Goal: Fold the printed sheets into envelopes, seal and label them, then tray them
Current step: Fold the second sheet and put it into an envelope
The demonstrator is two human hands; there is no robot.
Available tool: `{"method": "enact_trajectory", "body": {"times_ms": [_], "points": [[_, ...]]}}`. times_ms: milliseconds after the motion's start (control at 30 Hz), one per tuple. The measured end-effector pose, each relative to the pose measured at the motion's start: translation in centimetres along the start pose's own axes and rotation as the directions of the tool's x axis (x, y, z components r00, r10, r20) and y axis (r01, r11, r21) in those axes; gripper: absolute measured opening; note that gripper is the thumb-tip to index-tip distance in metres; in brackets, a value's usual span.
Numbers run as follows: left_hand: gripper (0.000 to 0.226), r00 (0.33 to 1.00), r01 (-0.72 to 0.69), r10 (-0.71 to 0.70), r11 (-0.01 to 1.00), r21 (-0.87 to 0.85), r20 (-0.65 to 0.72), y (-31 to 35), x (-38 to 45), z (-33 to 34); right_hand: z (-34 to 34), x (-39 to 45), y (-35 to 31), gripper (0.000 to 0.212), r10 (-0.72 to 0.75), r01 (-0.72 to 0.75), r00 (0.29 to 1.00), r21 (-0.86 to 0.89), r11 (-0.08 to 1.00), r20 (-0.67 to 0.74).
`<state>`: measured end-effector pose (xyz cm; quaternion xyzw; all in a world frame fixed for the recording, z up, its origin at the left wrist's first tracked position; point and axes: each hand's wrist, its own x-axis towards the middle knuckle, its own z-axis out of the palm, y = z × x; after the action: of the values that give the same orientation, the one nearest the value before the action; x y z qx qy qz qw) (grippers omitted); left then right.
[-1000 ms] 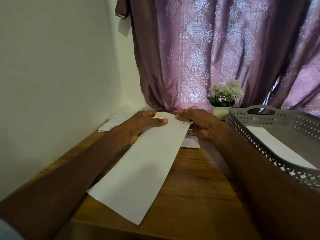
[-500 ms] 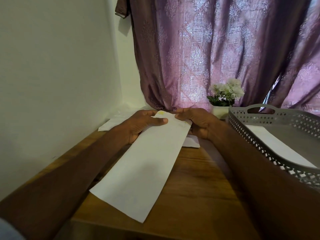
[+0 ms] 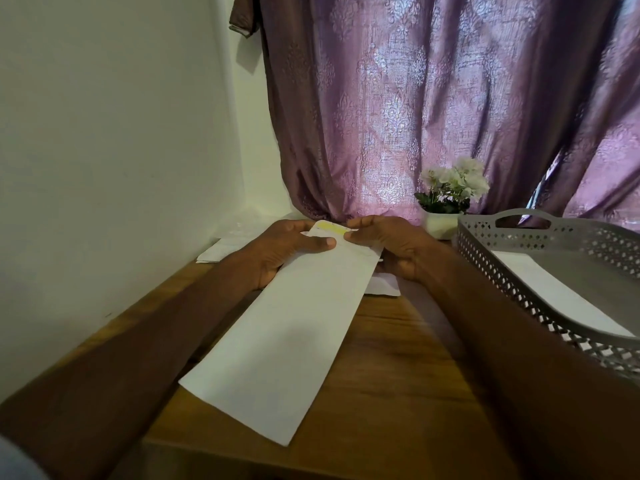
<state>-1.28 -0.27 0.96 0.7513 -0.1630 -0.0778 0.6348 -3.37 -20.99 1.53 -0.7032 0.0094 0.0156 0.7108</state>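
Note:
A long white envelope lies lengthwise over the wooden table, its near end past the front edge. Its far end shows a flap with a yellow strip. My left hand pinches that far end, thumb on top. My right hand pinches the flap at the strip's right end. To the right stands a grey perforated tray holding one white envelope.
More white sheets lie at the table's far left by the wall, and another paper lies under my right hand. A small pot of white flowers stands before the purple curtain.
The yellow strip at the envelope's far end shows more now than before. The envelope has shifted slightly away from me; both hands stay on its far end.

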Motion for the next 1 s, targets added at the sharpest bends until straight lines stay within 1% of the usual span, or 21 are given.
{"method": "enact_trajectory", "body": {"times_ms": [67,133,167,233,267,300,367,433,500,667,733,867,1000], "points": [[0.041,1.0,0.015,-0.016,0.999,-0.05,-0.006,-0.2,0.1,-0.2,0.1,-0.1,0.0,0.022,-0.054,0.052,0.996,-0.031,0.998,-0.076],[0.038,0.999,0.028,-0.031,0.994,-0.103,-0.028,-0.4,0.3,-0.5,0.2,0.2,0.0,0.015,-0.172,0.159,0.967,-0.082,0.984,-0.187],[0.035,0.998,0.03,-0.036,0.991,-0.131,-0.044,-0.6,0.4,-0.7,0.3,0.3,0.0,0.013,-0.242,0.219,0.945,-0.125,0.968,-0.22],[0.032,0.998,0.019,-0.029,0.988,-0.152,-0.063,-0.8,0.5,-0.8,0.6,0.6,-0.1,0.013,-0.351,0.304,0.907,-0.215,0.928,-0.232],[0.033,0.998,0.009,-0.019,0.989,-0.15,-0.066,-0.8,0.6,-0.8,0.7,0.6,0.0,0.016,-0.387,0.326,0.895,-0.268,0.907,-0.221],[0.036,0.997,0.002,-0.012,0.99,-0.142,-0.07,-0.8,0.6,-0.8,0.7,0.7,0.0,0.022,-0.416,0.337,0.887,-0.333,0.881,-0.202],[0.051,0.997,-0.004,-0.005,0.994,-0.111,-0.08,-0.7,0.6,-0.8,0.9,0.7,0.3,0.03,-0.448,0.336,0.878,-0.452,0.826,-0.167],[0.064,0.997,-0.009,0.003,0.997,-0.078,-0.082,-0.6,0.6,-0.7,1.1,0.6,0.3,0.033,-0.464,0.338,0.872,-0.494,0.801,-0.155],[0.073,0.997,-0.012,0.007,0.998,-0.069,-0.08,-0.8,0.9,-0.8,1.2,0.6,0.3,0.034,-0.469,0.341,0.871,-0.505,0.793,-0.148],[0.075,0.995,-0.015,0.007,0.997,-0.079,-0.103,-1.0,1.3,-1.2,1.2,0.6,0.3,0.033,-0.471,0.348,0.872,-0.507,0.788,-0.133],[0.068,0.993,-0.026,0.018,0.997,-0.07,-0.116,-0.7,1.0,-0.9,1.3,0.5,0.2,0.034,-0.449,0.336,0.884,-0.49,0.805,-0.13],[0.035,0.988,-0.068,0.061,0.997,-0.041,-0.142,-0.6,0.8,-0.5,1.4,0.2,-0.1,0.036,-0.394,0.304,0.911,-0.446,0.842,-0.122],[0.032,0.991,-0.067,0.06,0.996,-0.058,-0.117,-0.6,0.6,-0.4,1.4,0.2,-0.5,0.035,-0.347,0.26,0.925,-0.407,0.875,-0.154]]}}
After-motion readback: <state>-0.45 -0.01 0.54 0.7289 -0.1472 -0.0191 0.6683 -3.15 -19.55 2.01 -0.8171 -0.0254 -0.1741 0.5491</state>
